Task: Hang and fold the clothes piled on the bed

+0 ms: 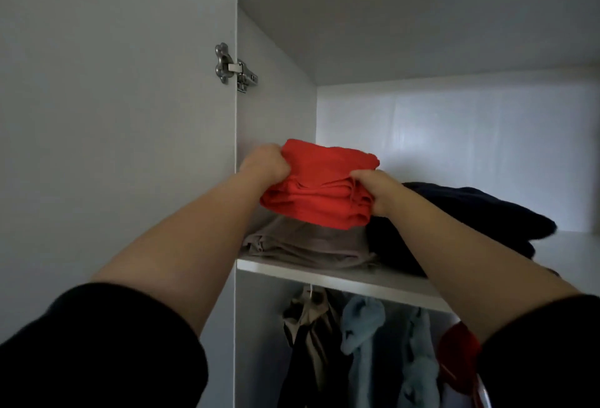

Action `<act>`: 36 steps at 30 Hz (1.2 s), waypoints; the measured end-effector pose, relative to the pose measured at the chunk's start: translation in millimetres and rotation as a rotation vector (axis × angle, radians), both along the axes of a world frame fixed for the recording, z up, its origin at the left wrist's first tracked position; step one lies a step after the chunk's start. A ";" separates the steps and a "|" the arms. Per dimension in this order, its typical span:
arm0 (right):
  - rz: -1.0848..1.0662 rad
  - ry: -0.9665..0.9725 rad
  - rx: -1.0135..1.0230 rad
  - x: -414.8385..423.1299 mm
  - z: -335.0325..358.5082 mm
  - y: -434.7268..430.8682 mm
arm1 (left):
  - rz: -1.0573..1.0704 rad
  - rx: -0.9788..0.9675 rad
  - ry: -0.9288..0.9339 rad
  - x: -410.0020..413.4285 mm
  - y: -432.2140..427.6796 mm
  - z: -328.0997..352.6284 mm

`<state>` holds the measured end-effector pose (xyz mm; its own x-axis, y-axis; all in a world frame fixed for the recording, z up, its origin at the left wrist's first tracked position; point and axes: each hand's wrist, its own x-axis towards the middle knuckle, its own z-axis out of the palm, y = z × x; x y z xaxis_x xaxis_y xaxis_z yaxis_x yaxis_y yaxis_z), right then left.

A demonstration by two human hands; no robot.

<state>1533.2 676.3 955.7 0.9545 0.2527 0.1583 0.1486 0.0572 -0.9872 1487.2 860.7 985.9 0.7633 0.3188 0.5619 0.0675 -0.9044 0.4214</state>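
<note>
A folded red garment [321, 183] is held at the wardrobe's upper shelf [341, 274], over a folded beige garment [305, 243]. My left hand [268, 164] grips its left edge with curled fingers. My right hand [378, 191] pinches the stacked folds on its right side. Both arms reach up and forward into the compartment. Whether the red garment rests on the beige one or hovers just above it is unclear.
A folded dark navy garment [470, 213] lies to the right on the same shelf. Below the shelf hang dark, light blue [363, 326] and red [459, 347] clothes. The open wardrobe door [113, 115] with its metal hinge [233, 68] stands at left.
</note>
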 end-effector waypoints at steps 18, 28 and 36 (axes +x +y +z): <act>-0.101 -0.468 -1.032 109.0 -85.1 56.9 | -0.018 0.329 0.374 113.3 23.0 -118.2; -0.298 -0.616 -0.975 -28.0 -106.8 19.6 | -0.074 0.192 0.179 -26.4 -4.6 -146.9; -0.217 -0.622 -0.729 -190.6 -181.2 18.8 | 0.008 0.160 0.105 -221.6 -23.1 -201.9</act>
<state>1342.6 695.2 774.6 0.7910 0.3167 0.5235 0.5891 -0.6254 -0.5117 1265.5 837.6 784.0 0.8184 0.2381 0.5230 0.1110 -0.9585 0.2627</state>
